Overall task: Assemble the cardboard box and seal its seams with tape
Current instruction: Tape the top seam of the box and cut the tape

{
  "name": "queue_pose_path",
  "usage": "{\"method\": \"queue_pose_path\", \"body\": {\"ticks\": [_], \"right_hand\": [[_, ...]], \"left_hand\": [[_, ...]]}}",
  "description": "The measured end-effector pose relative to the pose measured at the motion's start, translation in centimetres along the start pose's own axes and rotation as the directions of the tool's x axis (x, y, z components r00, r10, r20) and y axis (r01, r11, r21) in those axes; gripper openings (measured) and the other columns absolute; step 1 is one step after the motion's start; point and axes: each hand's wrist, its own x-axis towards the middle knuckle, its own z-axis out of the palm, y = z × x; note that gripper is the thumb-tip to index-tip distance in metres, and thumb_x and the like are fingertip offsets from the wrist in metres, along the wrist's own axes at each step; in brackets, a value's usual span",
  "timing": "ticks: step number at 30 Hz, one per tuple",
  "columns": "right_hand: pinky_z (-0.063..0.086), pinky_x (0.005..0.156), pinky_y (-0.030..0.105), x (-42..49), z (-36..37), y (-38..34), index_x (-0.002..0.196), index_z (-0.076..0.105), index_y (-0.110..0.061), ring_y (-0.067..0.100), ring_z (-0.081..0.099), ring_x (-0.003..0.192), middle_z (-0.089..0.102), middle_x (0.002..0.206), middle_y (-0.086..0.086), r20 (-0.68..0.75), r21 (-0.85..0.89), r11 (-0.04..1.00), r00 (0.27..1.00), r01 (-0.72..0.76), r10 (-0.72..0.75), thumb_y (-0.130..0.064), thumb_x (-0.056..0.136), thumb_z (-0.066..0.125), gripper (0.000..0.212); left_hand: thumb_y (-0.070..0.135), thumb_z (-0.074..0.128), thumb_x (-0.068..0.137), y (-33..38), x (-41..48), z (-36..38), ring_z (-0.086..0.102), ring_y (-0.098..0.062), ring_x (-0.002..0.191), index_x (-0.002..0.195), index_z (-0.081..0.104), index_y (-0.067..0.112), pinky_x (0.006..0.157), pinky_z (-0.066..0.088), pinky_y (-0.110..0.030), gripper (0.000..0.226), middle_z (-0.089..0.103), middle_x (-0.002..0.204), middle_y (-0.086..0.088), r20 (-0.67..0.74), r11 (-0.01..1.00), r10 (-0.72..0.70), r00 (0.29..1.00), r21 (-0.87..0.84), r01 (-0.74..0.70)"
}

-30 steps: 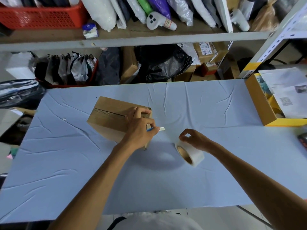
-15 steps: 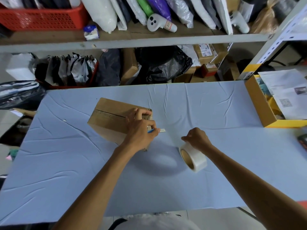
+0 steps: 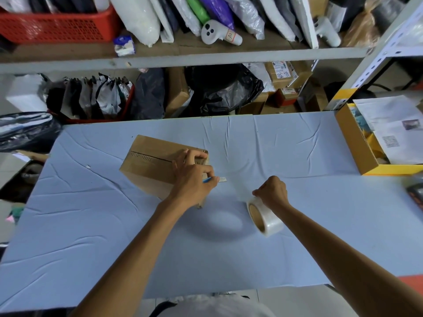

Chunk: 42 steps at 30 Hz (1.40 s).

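A brown cardboard box [image 3: 148,164] stands on the light blue table cover [image 3: 297,156], its top flaps folded down with the centre seam showing. My left hand [image 3: 193,177] rests on the box's right end and pinches a small blue-handled cutter [image 3: 215,179] whose blade points right. My right hand [image 3: 272,192] grips a roll of clear tape [image 3: 264,217] to the right of the box. A stretch of clear tape runs from the roll towards the box's right end.
A yellow-edged cardboard tray [image 3: 357,145] with papers sits at the table's right side. Behind the table stand metal shelves [image 3: 183,57] with bags, parcels and a red basket [image 3: 57,26]. A dark object [image 3: 417,193] lies at the right edge.
My right hand has drawn the tape roll down and to the right, away from the box, and the roll has tilted. My left hand stays on the box with the cutter.
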Motion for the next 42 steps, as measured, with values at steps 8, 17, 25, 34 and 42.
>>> {"method": "queue_pose_path", "body": {"ticks": [8,17,25,34,42], "right_hand": [[0.035,0.049,0.026,0.2,-0.1,-1.1,0.067,0.038,-0.012,0.023,0.045,0.063,0.04,0.106,0.015,0.086,-0.126,0.991,0.995,-0.045,0.056,-0.016,0.075,0.079,0.042],[0.046,0.086,0.033,0.9,-0.9,-2.0,0.125,0.031,0.004,0.037,0.049,0.116,0.038,0.12,0.021,0.185,-0.221,0.97,0.973,-0.097,0.139,-0.026,0.064,0.088,0.089],[0.042,0.067,0.028,-0.1,-1.0,-3.1,0.1,0.043,-0.005,0.023,0.051,0.087,0.048,0.103,0.01,0.358,-0.338,0.936,0.933,0.096,0.034,-0.025,0.061,0.09,0.064],[0.046,0.067,0.029,1.1,-1.7,-4.6,0.105,0.056,-0.012,0.025,0.061,0.09,0.067,0.097,0.009,0.194,0.088,0.949,0.929,0.304,-0.316,-0.014,0.063,0.087,0.052],[0.045,0.062,0.025,1.7,0.9,-2.3,0.111,0.05,-0.009,0.026,0.057,0.087,0.06,0.102,0.008,0.172,0.004,0.908,0.894,0.42,-0.414,-0.003,0.068,0.079,0.052]], "left_hand": [[0.028,0.073,0.078,-0.2,0.4,-0.2,0.031,-0.018,0.126,0.063,0.067,0.022,0.105,0.026,-0.055,0.017,0.043,0.123,0.007,0.01,1.0,-0.022,1.0,0.007,0.021],[0.028,0.072,0.079,0.0,0.6,-0.2,0.031,-0.018,0.125,0.063,0.067,0.021,0.105,0.027,-0.051,0.017,0.043,0.124,0.007,0.009,0.999,-0.033,0.999,0.024,0.032],[0.028,0.072,0.079,0.1,0.6,-0.4,0.031,-0.015,0.123,0.065,0.069,0.018,0.106,0.024,-0.052,0.018,0.044,0.123,0.006,0.005,0.998,-0.028,1.0,0.049,0.027],[0.025,0.067,0.084,0.2,0.2,-0.7,0.033,-0.02,0.119,0.067,0.063,0.016,0.101,0.031,-0.035,0.019,0.052,0.117,0.003,-0.086,0.99,0.091,0.992,0.114,-0.081],[0.023,0.066,0.084,-1.3,-1.5,-0.9,0.034,-0.011,0.103,0.073,0.066,0.01,0.084,0.023,-0.005,0.016,0.056,0.104,0.0,-0.185,0.99,0.127,0.974,0.083,-0.114]]}}
